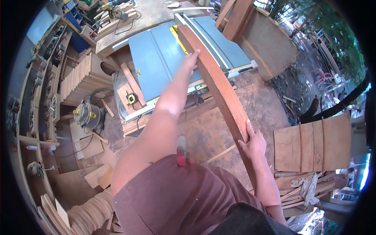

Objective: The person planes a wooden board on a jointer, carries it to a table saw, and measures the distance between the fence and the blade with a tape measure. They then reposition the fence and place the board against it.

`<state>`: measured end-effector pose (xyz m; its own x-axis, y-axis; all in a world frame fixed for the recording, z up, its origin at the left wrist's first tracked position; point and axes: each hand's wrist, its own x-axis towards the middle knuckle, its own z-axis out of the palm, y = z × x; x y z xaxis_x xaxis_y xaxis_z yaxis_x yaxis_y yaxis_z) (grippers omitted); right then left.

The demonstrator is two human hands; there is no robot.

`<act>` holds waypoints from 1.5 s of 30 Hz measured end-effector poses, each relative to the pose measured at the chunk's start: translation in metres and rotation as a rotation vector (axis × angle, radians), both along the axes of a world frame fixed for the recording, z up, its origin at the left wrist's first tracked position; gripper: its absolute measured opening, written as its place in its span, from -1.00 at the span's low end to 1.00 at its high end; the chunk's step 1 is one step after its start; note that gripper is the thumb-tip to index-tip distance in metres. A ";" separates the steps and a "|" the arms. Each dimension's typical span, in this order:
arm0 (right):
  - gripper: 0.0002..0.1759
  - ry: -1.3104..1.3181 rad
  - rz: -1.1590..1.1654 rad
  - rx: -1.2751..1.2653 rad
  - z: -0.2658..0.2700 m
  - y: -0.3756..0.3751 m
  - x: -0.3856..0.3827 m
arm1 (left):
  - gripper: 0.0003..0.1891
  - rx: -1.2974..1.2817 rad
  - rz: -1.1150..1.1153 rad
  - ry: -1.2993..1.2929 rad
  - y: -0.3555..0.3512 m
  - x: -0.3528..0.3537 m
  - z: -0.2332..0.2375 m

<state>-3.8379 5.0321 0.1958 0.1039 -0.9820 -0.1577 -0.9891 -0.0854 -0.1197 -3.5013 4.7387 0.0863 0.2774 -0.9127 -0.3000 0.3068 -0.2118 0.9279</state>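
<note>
A long reddish-brown wooden beam [221,84] runs from the table saw [152,55] back toward my right side. Its far end rests on the blue-grey saw top, between the yellow blade guard [179,39] and the pale metal rip fence [201,39]. My left hand [191,62] grips the beam near that far end, thumb on the top face and fingers against the left side. Closer to my body, my right hand [253,141] holds it with the thumb on the left side and a finger along the top. The beam's near end is hidden behind my right arm.
A shop vacuum [89,114] stands on the floor at left, before stacked wooden pieces [84,78]. Shelves [47,70] line the left wall. Behind the saw is a workbench [152,11] with a corded power tool [117,12]. Scrap lumber [293,192] lies at lower right.
</note>
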 end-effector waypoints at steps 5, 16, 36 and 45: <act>0.00 0.011 0.002 0.010 0.001 -0.011 0.010 | -0.23 0.015 -0.081 0.002 0.054 -0.034 0.013; 0.00 0.047 0.004 0.074 0.005 -0.036 0.032 | 0.06 0.039 -0.141 -0.011 0.069 -0.043 0.019; 0.03 0.019 0.109 0.001 0.005 -0.086 0.075 | -0.34 -0.001 -0.045 0.027 0.027 -0.020 0.007; 0.05 0.062 0.155 -0.025 0.001 -0.106 0.092 | 0.05 -0.003 -0.142 -0.007 0.094 -0.054 0.020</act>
